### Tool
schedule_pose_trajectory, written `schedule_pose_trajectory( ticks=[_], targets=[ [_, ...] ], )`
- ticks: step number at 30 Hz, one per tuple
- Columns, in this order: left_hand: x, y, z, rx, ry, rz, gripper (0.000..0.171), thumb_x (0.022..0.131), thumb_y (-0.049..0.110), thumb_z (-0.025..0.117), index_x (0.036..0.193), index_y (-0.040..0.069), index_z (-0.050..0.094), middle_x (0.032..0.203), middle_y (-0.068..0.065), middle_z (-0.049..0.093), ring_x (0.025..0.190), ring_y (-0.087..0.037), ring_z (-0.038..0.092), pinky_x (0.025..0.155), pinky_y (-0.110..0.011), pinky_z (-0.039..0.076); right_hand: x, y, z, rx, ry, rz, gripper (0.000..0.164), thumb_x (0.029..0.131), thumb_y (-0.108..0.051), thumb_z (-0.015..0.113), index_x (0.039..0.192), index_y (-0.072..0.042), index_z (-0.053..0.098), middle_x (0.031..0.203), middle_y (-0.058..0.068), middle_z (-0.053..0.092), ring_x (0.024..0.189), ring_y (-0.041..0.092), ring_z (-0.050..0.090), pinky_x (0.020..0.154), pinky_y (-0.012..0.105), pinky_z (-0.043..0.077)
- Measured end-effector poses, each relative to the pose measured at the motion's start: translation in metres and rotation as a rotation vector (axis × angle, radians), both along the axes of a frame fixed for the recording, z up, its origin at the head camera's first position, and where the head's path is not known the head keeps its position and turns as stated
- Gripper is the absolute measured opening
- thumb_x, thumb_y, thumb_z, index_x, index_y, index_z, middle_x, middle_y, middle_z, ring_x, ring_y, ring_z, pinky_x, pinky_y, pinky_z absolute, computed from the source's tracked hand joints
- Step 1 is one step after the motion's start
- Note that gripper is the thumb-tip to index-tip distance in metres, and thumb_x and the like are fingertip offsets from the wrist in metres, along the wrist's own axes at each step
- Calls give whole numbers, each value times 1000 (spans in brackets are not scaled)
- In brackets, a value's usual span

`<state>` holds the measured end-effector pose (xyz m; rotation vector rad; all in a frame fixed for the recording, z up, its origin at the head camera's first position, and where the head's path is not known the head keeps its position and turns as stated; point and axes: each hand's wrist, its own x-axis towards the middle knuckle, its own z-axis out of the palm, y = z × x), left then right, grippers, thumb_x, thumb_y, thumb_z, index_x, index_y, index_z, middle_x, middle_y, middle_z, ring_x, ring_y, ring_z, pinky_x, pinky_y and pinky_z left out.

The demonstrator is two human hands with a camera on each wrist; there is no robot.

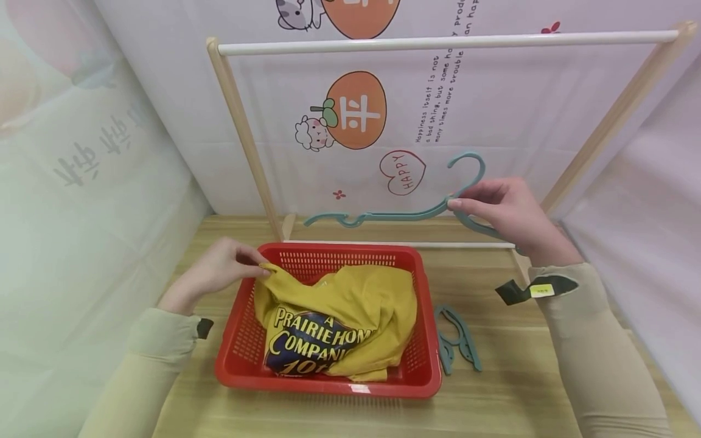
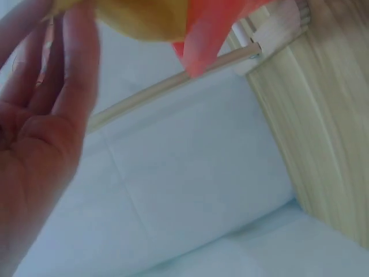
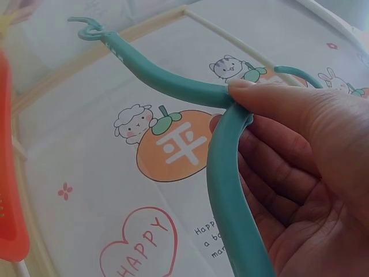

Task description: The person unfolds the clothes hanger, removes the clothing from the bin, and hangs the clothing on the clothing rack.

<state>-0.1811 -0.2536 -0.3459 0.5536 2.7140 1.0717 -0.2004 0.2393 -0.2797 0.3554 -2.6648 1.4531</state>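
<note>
In the head view my right hand [image 1: 506,210] pinches a teal clothes hanger [image 1: 405,215] near its centre, thumb in front, below the hook. Its arms are spread, as the right wrist view of the hanger [image 3: 173,86] also shows. My left hand [image 1: 224,267] pinches the upper left edge of a yellow T-shirt [image 1: 378,298] with printed lettering. Most of that shirt lies bunched inside a red plastic basket [image 1: 230,371]. In the left wrist view, yellow cloth [image 2: 147,20] reaches up to the left fingertips [image 2: 81,23].
A second teal hanger [image 1: 459,340], folded, lies on the wooden tabletop [image 1: 493,389] right of the basket. Behind stands a rack with a white top bar [image 1: 438,42] and wooden posts [image 1: 241,128]. Printed white sheeting [image 1: 263,152] hangs at the back and sides.
</note>
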Motion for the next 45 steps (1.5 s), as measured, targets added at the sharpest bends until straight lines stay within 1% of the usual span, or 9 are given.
schedule_pose_trajectory(
  ticks=[3,6,12,19,22,29,34,40,45],
  targets=[
    [-1,1,5,77,28,-4,3,90,10,79,93,11,79,101,-6,76,94,-21,70,81,-29,57,0,1,1,-6,-13,-9,31,91,-31,80,111,-8,79,96,-2,76,97,19,64,78,27,51],
    [-1,4,14,143,60,-19,4,91,5,77,90,8,76,97,-6,76,89,-21,71,77,-28,59,0,2,2,-14,-11,-13,30,91,-31,80,111,-8,79,96,-2,76,97,18,65,79,27,51],
    [-2,17,43,177,189,-27,5,86,4,82,88,8,78,85,-2,75,76,-19,70,67,-24,58,3,3,5,-29,14,-4,30,91,-30,81,110,-7,79,96,1,77,96,19,65,79,27,51],
    [-3,34,80,191,178,26,17,81,18,89,94,12,80,86,-2,75,73,-21,68,62,-26,56,10,4,12,-48,37,4,30,91,-28,81,111,-7,79,98,3,77,97,20,66,80,26,51],
    [-3,39,90,192,173,12,20,79,21,91,93,13,80,81,-5,72,69,-23,63,58,-27,53,13,6,16,-78,52,4,28,91,-24,81,112,-5,78,98,2,77,98,19,68,81,28,51],
    [-5,46,96,213,92,-19,16,84,22,87,93,11,80,89,-4,76,81,-23,70,72,-30,58,18,7,20,-90,43,11,28,91,-22,81,112,-6,78,99,2,77,97,18,69,81,26,51],
    [-6,46,98,216,90,-86,12,92,18,79,99,8,81,95,-4,77,89,-20,71,80,-28,58,19,7,20,-101,33,17,28,91,-21,81,112,-5,78,99,3,77,97,18,69,80,25,52],
    [-6,46,102,240,150,-97,8,90,15,81,93,7,81,90,-4,77,82,-21,72,74,-26,58,20,9,22,-122,68,24,25,91,-16,80,112,-1,77,100,3,77,99,17,69,82,25,51],
    [-4,47,107,268,160,-83,8,85,12,85,86,7,79,85,-5,76,75,-24,71,67,-27,57,21,10,25,-115,65,26,26,91,-16,80,112,-2,77,100,3,77,99,18,69,82,25,50]
  ],
)
